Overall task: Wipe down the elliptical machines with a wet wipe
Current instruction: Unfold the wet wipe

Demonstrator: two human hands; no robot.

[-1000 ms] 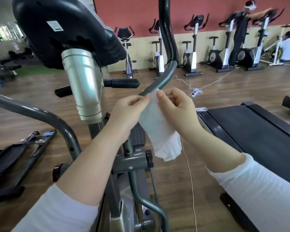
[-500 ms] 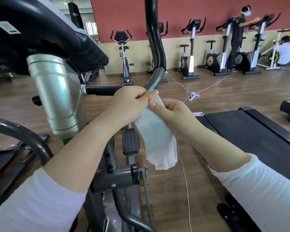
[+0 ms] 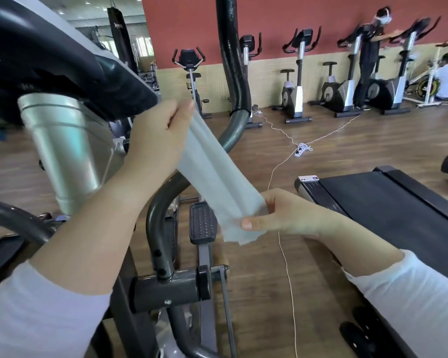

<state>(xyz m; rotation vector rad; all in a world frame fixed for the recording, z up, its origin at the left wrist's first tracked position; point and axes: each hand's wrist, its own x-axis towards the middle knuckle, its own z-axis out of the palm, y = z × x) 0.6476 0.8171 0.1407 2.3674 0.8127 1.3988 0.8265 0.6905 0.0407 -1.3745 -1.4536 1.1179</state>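
Since the earlier frames, my two hands have drawn apart and pulled the pale, thin, damp-looking wet wipe point(image 3: 219, 177) out into a long diagonal strip. My left hand point(image 3: 161, 135) is closed on its upper end, fingers curled round the cloth; my right hand point(image 3: 282, 215) pinches the lower end between thumb and forefinger, a short ragged tail hanging below. Just behind the wipe, between my hands, runs the dark grey curved steel handlebar tube point(image 3: 163, 200) of the elliptical; the wipe is not yet on it, as far as I can tell. My worry is the stretch: a thin sheet pulled this taut could tear or slip out of the light right-hand pinch. It could also bunch into a rope and wipe poorly.
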